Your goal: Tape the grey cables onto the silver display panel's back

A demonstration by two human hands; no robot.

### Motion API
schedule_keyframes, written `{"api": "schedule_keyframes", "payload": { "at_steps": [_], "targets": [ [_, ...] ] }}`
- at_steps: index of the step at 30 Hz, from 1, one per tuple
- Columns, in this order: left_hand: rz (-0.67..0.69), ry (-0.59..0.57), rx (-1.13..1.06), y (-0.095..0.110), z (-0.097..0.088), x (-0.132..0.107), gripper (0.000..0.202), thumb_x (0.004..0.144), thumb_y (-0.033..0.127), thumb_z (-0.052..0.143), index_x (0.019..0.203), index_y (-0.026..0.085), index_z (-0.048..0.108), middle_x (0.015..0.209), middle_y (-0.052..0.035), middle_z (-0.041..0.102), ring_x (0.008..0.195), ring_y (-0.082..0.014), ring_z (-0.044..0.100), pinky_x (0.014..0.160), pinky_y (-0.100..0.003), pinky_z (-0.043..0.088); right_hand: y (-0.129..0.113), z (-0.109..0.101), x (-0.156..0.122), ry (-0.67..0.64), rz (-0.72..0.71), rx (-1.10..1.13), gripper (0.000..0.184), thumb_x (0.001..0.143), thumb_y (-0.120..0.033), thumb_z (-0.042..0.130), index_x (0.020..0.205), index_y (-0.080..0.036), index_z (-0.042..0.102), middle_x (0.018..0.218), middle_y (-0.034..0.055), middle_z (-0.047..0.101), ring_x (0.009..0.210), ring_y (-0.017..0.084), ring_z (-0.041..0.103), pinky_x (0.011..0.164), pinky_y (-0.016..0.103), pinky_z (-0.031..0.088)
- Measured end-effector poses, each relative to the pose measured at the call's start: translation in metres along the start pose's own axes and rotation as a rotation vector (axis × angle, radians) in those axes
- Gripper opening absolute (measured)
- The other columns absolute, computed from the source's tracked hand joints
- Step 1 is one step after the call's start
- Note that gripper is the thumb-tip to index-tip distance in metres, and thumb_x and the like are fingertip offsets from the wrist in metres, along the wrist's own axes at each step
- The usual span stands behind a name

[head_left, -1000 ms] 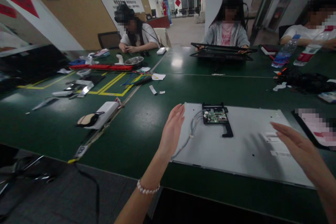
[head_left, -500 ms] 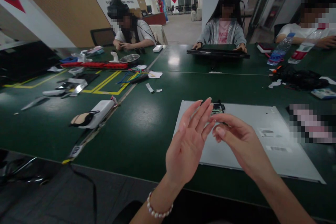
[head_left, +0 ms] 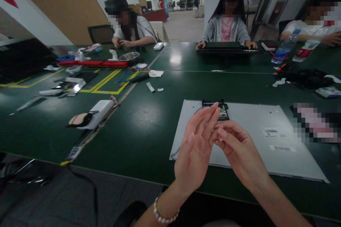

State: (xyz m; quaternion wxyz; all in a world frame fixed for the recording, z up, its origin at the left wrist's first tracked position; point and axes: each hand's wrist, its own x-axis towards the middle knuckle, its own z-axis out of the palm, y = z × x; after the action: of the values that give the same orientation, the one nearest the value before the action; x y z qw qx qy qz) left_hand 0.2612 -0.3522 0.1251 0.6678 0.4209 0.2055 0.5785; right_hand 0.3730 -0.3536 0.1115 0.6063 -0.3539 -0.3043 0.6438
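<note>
My left hand (head_left: 194, 156) is raised over the near edge of a flat whitish panel (head_left: 247, 115), palm turned toward me and fingers stretched out. A beaded bracelet (head_left: 165, 216) circles that wrist. My right hand (head_left: 243, 152) is closed in a pinch against the little-finger side of the left hand; whatever sits between its fingertips is hidden or too small to name. Behind the fingers, a small circuit board (head_left: 224, 114) in a black bracket lies at the panel's far edge, partly covered by the left hand. Two labels with printed codes are stuck on the panel's right half.
Left on the green table (head_left: 144, 142) lies a white box (head_left: 102, 108) with a dark-and-beige object on it. Paper scraps (head_left: 150, 87), a red strip (head_left: 93, 64) and a metal bowl (head_left: 129, 56) are farther back. Bottles (head_left: 286, 48) stand right. A person opposite holds a black screen (head_left: 226, 50).
My right hand has come closer to the left, its fingertips now meeting the left little finger. Both hands sit slightly lower. The person opposite has shifted the black screen a little.
</note>
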Motion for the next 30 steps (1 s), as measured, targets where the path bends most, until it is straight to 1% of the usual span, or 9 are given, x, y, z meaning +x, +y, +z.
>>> {"api": "schedule_keyframes", "payload": {
  "at_steps": [4, 10, 15, 19, 22, 26, 28, 30],
  "targets": [
    [0.092, -0.026, 0.042, 0.001, 0.006, -0.004, 0.05, 0.094, 0.053, 0.036, 0.136, 0.028, 0.045, 0.153, -0.0045, 0.038, 0.147, -0.0282, 0.021, 0.115, -0.046, 0.03, -0.007, 0.009, -0.011, -0.031, -0.029, 0.074, 0.007, 0.077, -0.029, 0.076, 0.085, -0.03, 0.075, 0.072, -0.0032, 0.066, 0.069, 0.01, 0.057, 0.068, 0.021, 0.048],
    [0.162, -0.052, 0.132, -0.001, 0.012, -0.009, 0.052, 0.094, 0.058, 0.039, 0.138, 0.031, 0.045, 0.154, -0.003, 0.036, 0.147, -0.0276, 0.02, 0.117, -0.045, 0.027, -0.011, 0.013, -0.017, -0.005, -0.042, 0.149, 0.009, 0.073, -0.027, 0.079, 0.081, -0.029, 0.076, 0.08, -0.0038, 0.068, 0.075, 0.008, 0.058, 0.071, 0.017, 0.049],
    [0.244, -0.14, 0.13, -0.004, 0.012, -0.012, 0.044, 0.098, 0.049, 0.04, 0.138, 0.034, 0.047, 0.153, 0.0002, 0.039, 0.145, -0.0255, 0.026, 0.117, -0.042, 0.03, -0.012, 0.013, -0.018, -0.018, -0.051, 0.194, 0.007, 0.072, -0.027, 0.078, 0.078, -0.028, 0.075, 0.076, -0.0054, 0.068, 0.07, 0.006, 0.058, 0.069, 0.015, 0.05],
    [0.275, -0.137, 0.169, -0.006, 0.013, -0.016, 0.041, 0.098, 0.047, 0.04, 0.138, 0.038, 0.047, 0.153, 0.0025, 0.038, 0.145, -0.0253, 0.027, 0.117, -0.043, 0.03, -0.012, 0.013, -0.021, -0.064, -0.074, 0.186, 0.005, 0.075, -0.026, 0.077, 0.08, -0.027, 0.075, 0.078, -0.0063, 0.07, 0.07, 0.005, 0.06, 0.069, 0.013, 0.051],
    [0.33, -0.139, 0.239, -0.007, 0.012, -0.02, 0.043, 0.098, 0.048, 0.04, 0.14, 0.039, 0.044, 0.155, 0.0026, 0.035, 0.145, -0.0256, 0.026, 0.116, -0.043, 0.032, -0.012, 0.01, -0.023, -0.091, -0.141, 0.104, 0.009, 0.081, -0.026, 0.073, 0.088, -0.03, 0.076, 0.084, -0.0069, 0.072, 0.076, 0.004, 0.063, 0.074, 0.011, 0.051],
    [0.389, -0.141, 0.406, -0.008, 0.006, -0.023, 0.051, 0.096, 0.055, 0.039, 0.144, 0.037, 0.036, 0.158, -0.0011, 0.029, 0.146, -0.0289, 0.021, 0.115, -0.046, 0.033, -0.016, 0.006, -0.026, -0.111, -0.26, -0.123, 0.022, 0.088, -0.02, 0.065, 0.102, -0.035, 0.073, 0.097, -0.0078, 0.074, 0.086, 0.005, 0.067, 0.08, 0.012, 0.052],
    [0.416, -0.15, 0.49, -0.008, 0.003, -0.023, 0.053, 0.096, 0.057, 0.037, 0.145, 0.036, 0.034, 0.158, -0.0021, 0.028, 0.147, -0.0302, 0.019, 0.116, -0.049, 0.031, -0.02, 0.004, -0.027, -0.093, -0.33, -0.273, 0.024, 0.089, -0.018, 0.063, 0.103, -0.035, 0.072, 0.099, -0.0075, 0.074, 0.087, 0.005, 0.067, 0.08, 0.013, 0.053],
    [0.438, -0.182, 0.549, -0.008, -0.001, -0.022, 0.055, 0.095, 0.059, 0.036, 0.145, 0.035, 0.033, 0.158, -0.0022, 0.027, 0.147, -0.031, 0.017, 0.116, -0.05, 0.029, -0.026, 0.003, -0.028, -0.065, -0.4, -0.421, 0.023, 0.089, -0.016, 0.063, 0.101, -0.034, 0.073, 0.096, -0.0074, 0.075, 0.084, 0.005, 0.068, 0.078, 0.013, 0.054]
  ]
}}
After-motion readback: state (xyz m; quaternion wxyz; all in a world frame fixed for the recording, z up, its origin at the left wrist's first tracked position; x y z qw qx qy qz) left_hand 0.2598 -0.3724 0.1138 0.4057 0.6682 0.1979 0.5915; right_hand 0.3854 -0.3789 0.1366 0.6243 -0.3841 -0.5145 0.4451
